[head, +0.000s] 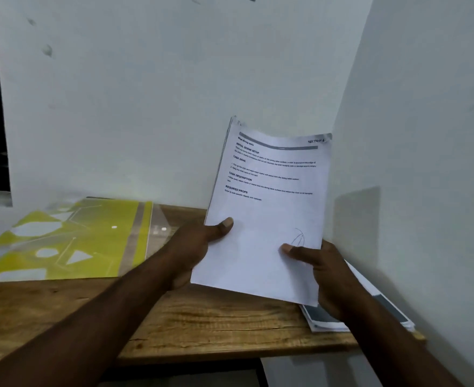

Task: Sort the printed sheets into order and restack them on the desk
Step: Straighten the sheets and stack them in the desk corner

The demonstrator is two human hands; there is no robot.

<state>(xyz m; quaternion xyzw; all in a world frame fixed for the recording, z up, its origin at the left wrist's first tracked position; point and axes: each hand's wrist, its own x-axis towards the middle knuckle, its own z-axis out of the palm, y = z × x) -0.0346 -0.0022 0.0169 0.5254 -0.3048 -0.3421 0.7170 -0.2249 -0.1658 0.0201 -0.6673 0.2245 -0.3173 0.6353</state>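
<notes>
A pale white wall (146, 107) fills the upper part of the view and meets a side wall (426, 135) on the right, forming a corner. Below them runs a wooden tabletop (216, 317) with visible grain, its near edge crossing the lower part of the view. On its left part a yellow folder (71, 241) printed with pale geometric shapes lies flat, with a clear plastic flap (160, 227) along its right side. This area is blurred.

A sheaf of printed sheets (269, 219) is raised off the right part of the tabletop and tilted back toward the corner. Its top page faces the camera, with a grey bar across the top and black headings such as "TASK GOAL" and "REQUIRED PROPS". Several page edges show along its upper left side. A second stack of printed sheets (322, 319) lies flat on the tabletop under the sheaf's lower right corner, close to the side wall. It is partly hidden by the right forearm, and its top page carries dark printed blocks.

The left hand (191, 255) takes the sheaf's left edge, its grip pinching the paper: the left thumb (222, 226) presses on the front, the fingers hidden behind. The right hand (325, 277) pinches the lower right edge the same way, the right thumb (294, 251) on the page. A handwritten note (315, 141) reading "SECTION" sits at the top right corner, its last character unclear. A pen scribble (298, 237) lies just above the right thumb.
</notes>
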